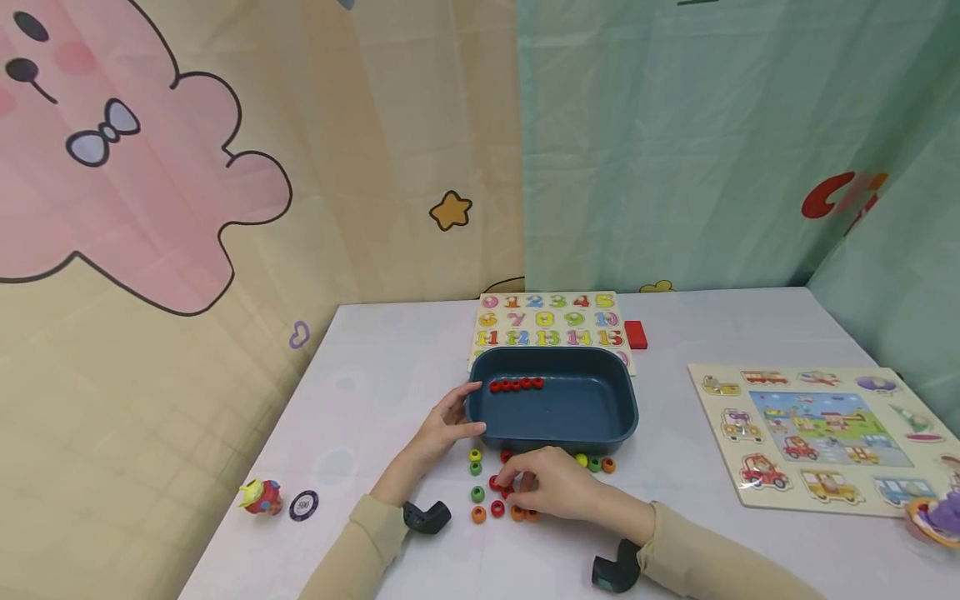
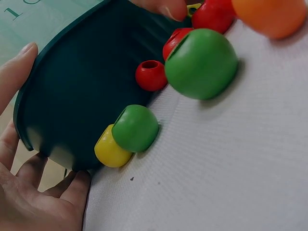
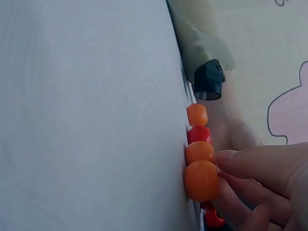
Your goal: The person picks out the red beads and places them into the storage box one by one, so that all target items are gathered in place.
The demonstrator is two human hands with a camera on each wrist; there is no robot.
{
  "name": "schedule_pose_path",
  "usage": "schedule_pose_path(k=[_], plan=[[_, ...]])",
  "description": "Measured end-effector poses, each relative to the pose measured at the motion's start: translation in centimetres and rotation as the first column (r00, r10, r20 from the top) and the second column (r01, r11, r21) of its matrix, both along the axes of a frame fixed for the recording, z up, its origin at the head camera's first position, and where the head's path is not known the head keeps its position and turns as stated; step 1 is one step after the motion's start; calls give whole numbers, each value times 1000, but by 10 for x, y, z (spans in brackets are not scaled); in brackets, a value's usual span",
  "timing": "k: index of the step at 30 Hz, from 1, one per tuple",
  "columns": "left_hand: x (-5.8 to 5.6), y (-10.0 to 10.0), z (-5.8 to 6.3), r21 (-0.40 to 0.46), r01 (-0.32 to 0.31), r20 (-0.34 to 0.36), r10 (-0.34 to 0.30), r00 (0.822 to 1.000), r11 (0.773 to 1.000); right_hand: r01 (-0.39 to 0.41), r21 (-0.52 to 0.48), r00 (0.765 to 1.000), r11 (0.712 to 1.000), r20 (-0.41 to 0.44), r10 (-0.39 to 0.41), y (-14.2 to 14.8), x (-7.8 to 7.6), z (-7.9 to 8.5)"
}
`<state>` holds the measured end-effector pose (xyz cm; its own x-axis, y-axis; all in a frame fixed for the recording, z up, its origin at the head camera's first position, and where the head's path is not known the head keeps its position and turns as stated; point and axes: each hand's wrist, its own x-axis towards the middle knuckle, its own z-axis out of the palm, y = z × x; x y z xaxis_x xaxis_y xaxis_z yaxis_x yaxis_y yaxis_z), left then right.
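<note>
A dark blue plastic tub stands on the table, with a row of red beads along the left part inside it. My left hand holds the tub's left end, thumb and fingers spread around its wall. In front of the tub, my right hand pinches a red bead between thumb and fingertips, low among loose beads. Around it lie green beads, orange beads, a yellow bead and other red ones. In the right wrist view, orange beads partly hide the fingertips.
Behind the tub lies a number puzzle board, beside a red block. A picture puzzle board lies at right, near a purple toy. At left are a small colourful toy and a round chip.
</note>
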<state>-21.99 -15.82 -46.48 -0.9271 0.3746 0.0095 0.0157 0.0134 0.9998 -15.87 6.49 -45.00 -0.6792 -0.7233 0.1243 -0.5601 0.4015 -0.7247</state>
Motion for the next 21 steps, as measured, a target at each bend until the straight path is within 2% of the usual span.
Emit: schedule_pose_path(k=[7, 14, 17, 21], plan=[[12, 4, 23, -3, 31, 18, -31, 999, 1000, 28, 61, 994, 998, -107, -21, -2, -1, -5], [12, 3, 23, -7, 33, 18, -33, 999, 999, 45, 89, 985, 995, -172, -29, -3, 0, -4], [12, 3, 22, 0, 37, 17, -37, 999, 999, 29, 60, 989, 998, -146, -20, -2, 1, 1], [12, 3, 22, 9, 47, 8, -47, 999, 999, 0, -32, 998, 999, -69, -2, 2, 2, 18]])
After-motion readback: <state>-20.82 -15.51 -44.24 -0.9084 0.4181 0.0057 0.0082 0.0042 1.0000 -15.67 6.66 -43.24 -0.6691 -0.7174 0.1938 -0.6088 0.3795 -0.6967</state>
